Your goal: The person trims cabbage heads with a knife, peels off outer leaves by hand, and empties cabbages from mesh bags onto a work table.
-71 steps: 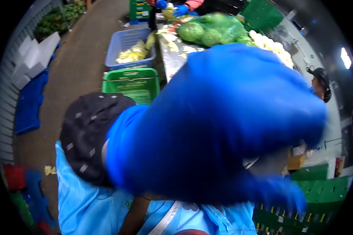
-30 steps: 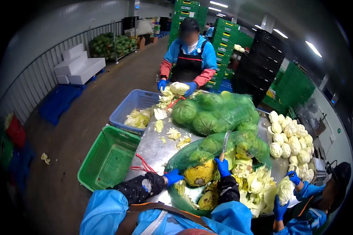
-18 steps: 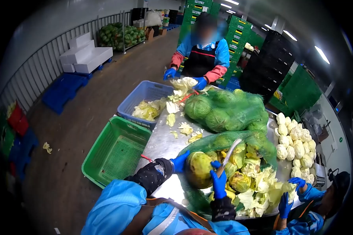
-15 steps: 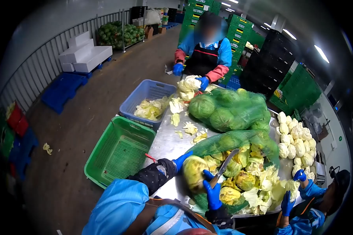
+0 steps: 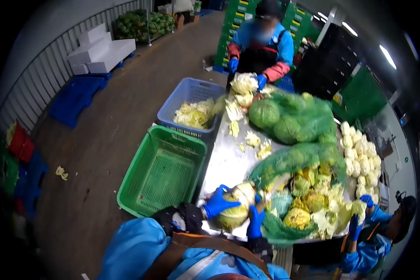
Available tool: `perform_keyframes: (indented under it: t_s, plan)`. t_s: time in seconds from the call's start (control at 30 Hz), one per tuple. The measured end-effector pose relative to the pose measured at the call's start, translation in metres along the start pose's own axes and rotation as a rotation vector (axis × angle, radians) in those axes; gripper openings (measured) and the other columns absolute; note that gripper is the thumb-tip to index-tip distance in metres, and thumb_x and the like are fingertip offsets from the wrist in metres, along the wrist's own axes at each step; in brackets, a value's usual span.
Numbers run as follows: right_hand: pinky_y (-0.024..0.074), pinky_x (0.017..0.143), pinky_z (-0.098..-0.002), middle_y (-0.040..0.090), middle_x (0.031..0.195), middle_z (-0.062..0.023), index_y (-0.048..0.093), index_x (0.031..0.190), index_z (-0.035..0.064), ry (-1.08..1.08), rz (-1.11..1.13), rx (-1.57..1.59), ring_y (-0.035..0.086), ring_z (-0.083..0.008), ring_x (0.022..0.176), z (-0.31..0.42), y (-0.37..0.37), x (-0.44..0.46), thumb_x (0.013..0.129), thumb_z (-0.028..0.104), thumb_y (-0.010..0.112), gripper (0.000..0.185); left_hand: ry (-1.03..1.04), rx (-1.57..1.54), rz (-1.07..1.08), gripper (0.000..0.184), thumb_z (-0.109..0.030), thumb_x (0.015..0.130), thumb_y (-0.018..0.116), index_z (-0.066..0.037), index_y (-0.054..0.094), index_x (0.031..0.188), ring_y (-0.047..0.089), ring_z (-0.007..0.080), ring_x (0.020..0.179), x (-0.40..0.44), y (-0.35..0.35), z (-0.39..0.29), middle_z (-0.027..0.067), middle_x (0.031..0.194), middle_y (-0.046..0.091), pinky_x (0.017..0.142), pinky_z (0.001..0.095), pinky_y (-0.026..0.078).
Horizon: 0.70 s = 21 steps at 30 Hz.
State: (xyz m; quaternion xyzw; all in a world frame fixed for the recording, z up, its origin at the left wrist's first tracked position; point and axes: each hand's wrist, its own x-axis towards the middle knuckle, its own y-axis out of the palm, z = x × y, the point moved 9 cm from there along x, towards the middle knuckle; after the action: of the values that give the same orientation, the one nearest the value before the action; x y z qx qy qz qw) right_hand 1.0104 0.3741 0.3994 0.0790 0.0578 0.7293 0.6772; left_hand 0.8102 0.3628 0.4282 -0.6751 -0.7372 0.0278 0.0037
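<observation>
A cabbage (image 5: 232,217) with a pale end stands at the near edge of the metal table (image 5: 224,163). My left hand (image 5: 219,202) is wrapped round its left side. My right hand (image 5: 255,223) is closed at the cabbage's right side, fingers pointing up, with a knife handle in it; the blade is hard to make out. Just right of it lie yellowed cabbages (image 5: 297,217) and loose leaves (image 5: 329,217), partly on a green net bag (image 5: 284,232). Another green net sack (image 5: 303,156) of cabbages lies beyond them.
A green crate (image 5: 161,170) and a blue crate (image 5: 191,112) with leaves stand left of the table. A co-worker (image 5: 259,46) stands across, handling a pale cabbage (image 5: 244,83). Another co-worker (image 5: 373,233) works at the right, near stacked trimmed cabbages (image 5: 359,158).
My view has shifted, so the scene sits further right. The cabbage has turned, its pale end now up. My left hand has moved over its near-left side; the knife blade no longer shows clearly.
</observation>
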Motion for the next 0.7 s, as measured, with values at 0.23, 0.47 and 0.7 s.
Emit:
perform_keyframes:
  t_s: [0.23,0.47,0.7]
  plan:
    - [0.0444,0.07,-0.0264,0.057,0.093,-0.0023,0.053,0.108,0.0026,-0.07,-0.012,-0.089,0.051,-0.0112,0.079,0.035,0.061,0.059,0.08,0.013,0.068,0.033,0.161,0.2,-0.346,0.107,-0.027,0.065,0.083,-0.004,0.011,0.14,0.037,0.0336,0.12,0.013,-0.1,-0.03,0.0216,0.129,0.033,0.1,0.0434,0.035]
    - [0.0398,0.05,-0.0198,0.055,0.078,-0.0023,0.053,0.111,0.0073,0.19,-0.02,-0.084,0.047,-0.0052,0.056,0.027,0.019,-0.014,0.088,0.022,0.06,0.028,0.174,-0.012,-0.275,0.076,-0.013,0.074,0.074,-0.001,0.03,0.135,0.043,0.0238,0.116,0.014,-0.09,-0.022,0.0151,0.126,0.041,0.1,0.0338,0.037]
    - [0.0461,0.066,-0.0308,0.061,0.089,-0.011,0.051,0.117,0.0066,-0.06,0.018,-0.51,0.061,-0.0203,0.076,0.051,0.016,-0.017,0.091,0.024,0.053,0.031,0.384,0.729,-0.378,0.059,-0.03,0.077,0.069,-0.006,0.047,0.126,0.044,0.0359,0.111,0.027,-0.043,-0.085,0.0185,0.123,0.045,0.095,0.0418,0.036]
